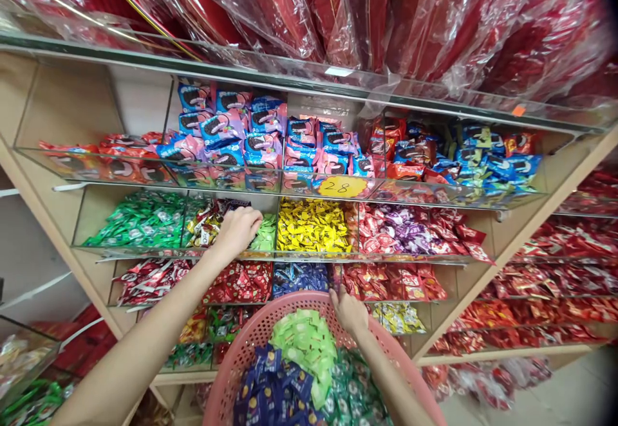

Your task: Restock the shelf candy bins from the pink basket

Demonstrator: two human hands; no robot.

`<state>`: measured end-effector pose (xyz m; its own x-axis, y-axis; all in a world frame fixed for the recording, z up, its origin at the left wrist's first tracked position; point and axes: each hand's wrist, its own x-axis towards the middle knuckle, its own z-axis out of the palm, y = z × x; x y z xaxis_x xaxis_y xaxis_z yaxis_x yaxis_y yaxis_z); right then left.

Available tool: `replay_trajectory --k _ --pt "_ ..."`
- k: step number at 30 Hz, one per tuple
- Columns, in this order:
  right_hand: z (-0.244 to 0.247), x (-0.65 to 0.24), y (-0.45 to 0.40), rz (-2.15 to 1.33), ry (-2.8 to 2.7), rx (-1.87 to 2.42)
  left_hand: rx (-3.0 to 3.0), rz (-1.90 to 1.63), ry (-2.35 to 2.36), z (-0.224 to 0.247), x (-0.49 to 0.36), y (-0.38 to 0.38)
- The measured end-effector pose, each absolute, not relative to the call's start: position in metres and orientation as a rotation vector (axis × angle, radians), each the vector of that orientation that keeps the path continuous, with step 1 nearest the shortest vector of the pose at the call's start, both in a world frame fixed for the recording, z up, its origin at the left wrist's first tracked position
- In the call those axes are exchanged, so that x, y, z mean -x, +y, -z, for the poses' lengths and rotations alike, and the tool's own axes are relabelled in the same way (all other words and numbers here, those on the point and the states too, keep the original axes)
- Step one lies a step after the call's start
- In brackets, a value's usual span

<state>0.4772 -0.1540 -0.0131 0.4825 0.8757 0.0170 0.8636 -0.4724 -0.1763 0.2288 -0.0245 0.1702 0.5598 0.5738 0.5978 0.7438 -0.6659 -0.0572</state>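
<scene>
My left hand [240, 230] reaches into a middle-shelf compartment, its fingers curled beside the light green wrapped candies [264, 231]. Whatever those fingers hold, if anything, is hidden. Dark and yellow wrapped candies [203, 223] lie to the left of that hand. Below, my right hand [351, 313] grips the far rim of a pink plastic basket [232, 342]. Inside it are a light green candy pile [306, 342], dark blue candy packets [273, 390] and dark green candies [355, 387].
Glass-fronted shelves carry green candies [145, 217], yellow candies [313, 223] and blue-pink cookie packets [224, 127]. A yellow price tag [342, 186] is on the upper glass. Plastic-wrapped red items [338, 14] fill the top. More red packets [545, 246] stand on shelves at right.
</scene>
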Motion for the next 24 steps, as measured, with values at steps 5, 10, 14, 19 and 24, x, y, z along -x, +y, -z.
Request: replay_trajectory --k 5,10,14,19,24 --pt "0.016 -0.476 -0.154 -0.123 -1.506 2.568 2.511 0.509 -1.081 -0.161 -0.254 -0.005" --pt "0.017 -0.477 -0.156 -0.095 -1.511 2.554 2.532 0.462 -1.099 -0.156 -0.270 0.005" --pt "0.017 -0.476 -0.157 -0.093 -1.518 2.548 2.519 0.420 -1.131 -0.154 -0.273 0.010" --pt "0.019 -0.476 -0.156 -0.097 -1.529 2.545 2.519 0.396 -1.173 -0.152 -0.272 0.012" --pt "0.020 -0.474 -0.156 -0.094 -1.527 2.520 2.518 0.442 -1.185 -0.150 -0.271 0.016"
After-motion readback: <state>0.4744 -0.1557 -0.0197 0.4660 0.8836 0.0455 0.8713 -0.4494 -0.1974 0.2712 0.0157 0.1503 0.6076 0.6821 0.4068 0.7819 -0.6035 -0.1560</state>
